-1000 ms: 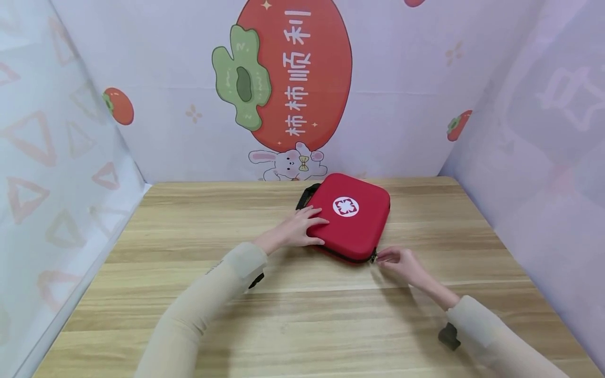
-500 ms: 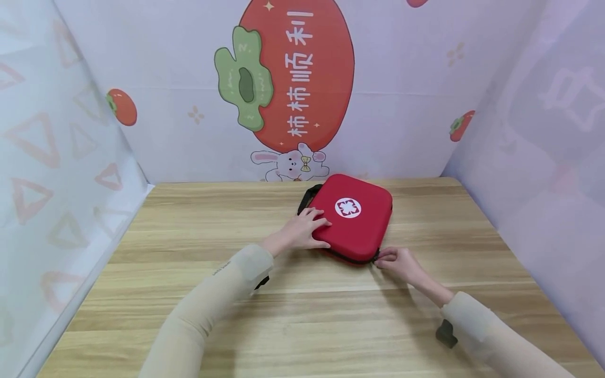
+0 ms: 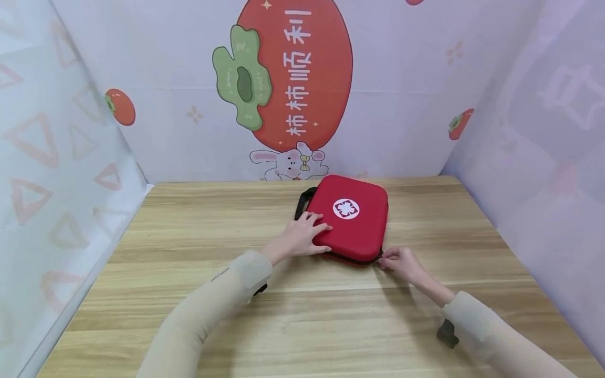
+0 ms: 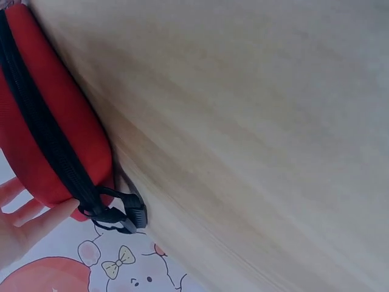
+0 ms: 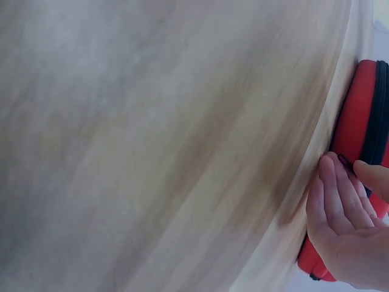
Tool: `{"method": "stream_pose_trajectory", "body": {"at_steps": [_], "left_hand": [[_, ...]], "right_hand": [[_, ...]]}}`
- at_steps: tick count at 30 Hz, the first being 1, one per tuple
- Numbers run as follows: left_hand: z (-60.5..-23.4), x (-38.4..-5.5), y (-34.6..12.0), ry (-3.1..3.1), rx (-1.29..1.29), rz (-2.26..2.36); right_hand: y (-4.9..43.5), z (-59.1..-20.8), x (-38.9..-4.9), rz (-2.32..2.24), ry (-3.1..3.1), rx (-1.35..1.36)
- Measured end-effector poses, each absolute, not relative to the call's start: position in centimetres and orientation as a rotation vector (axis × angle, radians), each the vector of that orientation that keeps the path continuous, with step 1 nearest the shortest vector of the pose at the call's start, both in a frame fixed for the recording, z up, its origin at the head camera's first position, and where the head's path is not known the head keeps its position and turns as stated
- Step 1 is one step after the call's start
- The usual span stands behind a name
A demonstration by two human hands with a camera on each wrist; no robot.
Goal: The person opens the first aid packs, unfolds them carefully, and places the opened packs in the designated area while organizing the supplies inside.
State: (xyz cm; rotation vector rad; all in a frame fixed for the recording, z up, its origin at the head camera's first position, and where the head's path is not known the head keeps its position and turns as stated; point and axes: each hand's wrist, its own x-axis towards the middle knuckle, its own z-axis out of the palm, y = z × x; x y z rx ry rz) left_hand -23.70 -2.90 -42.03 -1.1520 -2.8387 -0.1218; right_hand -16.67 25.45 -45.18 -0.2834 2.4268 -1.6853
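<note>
A red zippered case (image 3: 352, 236) with a round white emblem (image 3: 346, 208) lies closed at the back of the table. My left hand (image 3: 301, 236) rests on its left front edge, fingers spread over the lid and thumb at the side. In the left wrist view that thumb is beside the black zipper (image 4: 45, 121), near the black strap handle (image 4: 124, 213). At the front right corner, my right hand (image 3: 400, 262) pinches a small zipper pull (image 5: 345, 161) between thumb and fingertips. The fingers partly cover the pull.
The wood-grain table (image 3: 302, 325) ends at a back wall sheet (image 3: 397, 136) printed with a large persimmon and a rabbit. Pale patterned sheets stand along the left (image 3: 61, 173) and right (image 3: 534, 157). A dark wrist device (image 3: 446, 333) hangs below the right sleeve.
The case has turned slightly, its front corner shifting right. My right hand has moved a little right with the pull, and my left hand slightly right and nearer.
</note>
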Motion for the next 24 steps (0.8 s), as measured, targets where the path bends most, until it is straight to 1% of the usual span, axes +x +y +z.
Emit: {"method": "stream_pose_trajectory", "body": {"at_steps": [2,5,6,9,15,20,24], "left_hand": [[-42.0,-23.2,-3.1,-2.817,-1.161,-0.117],[-42.0,-22.4,-3.4,-2.774,-1.191,-0.132],[-42.0,-22.1,-3.5,-2.758,-1.203,-0.138],[-42.1,-21.5,-4.0,-2.708,-1.233,-0.166],[-42.3,-20.6,-4.7,-2.619,-1.301,-0.233],[-42.2,-19.9,-5.0,-2.601,-1.354,-0.302],[-42.3,-19.3,-5.3,-2.572,-1.409,-0.316]], "right_hand": [[25.7,-45.2,-16.8,-1.709,2.396,-0.3],[25.7,-44.6,-16.7,-1.681,2.408,-0.233],[25.5,-43.9,-16.4,-1.625,2.441,-0.167],[25.4,-43.3,-16.4,-1.552,2.493,-0.146],[26.1,-43.3,-17.0,-1.478,2.562,-0.194],[26.9,-43.2,-17.8,-1.32,2.719,-0.27],[27.2,-43.1,-18.5,-1.299,2.72,-0.269]]}}
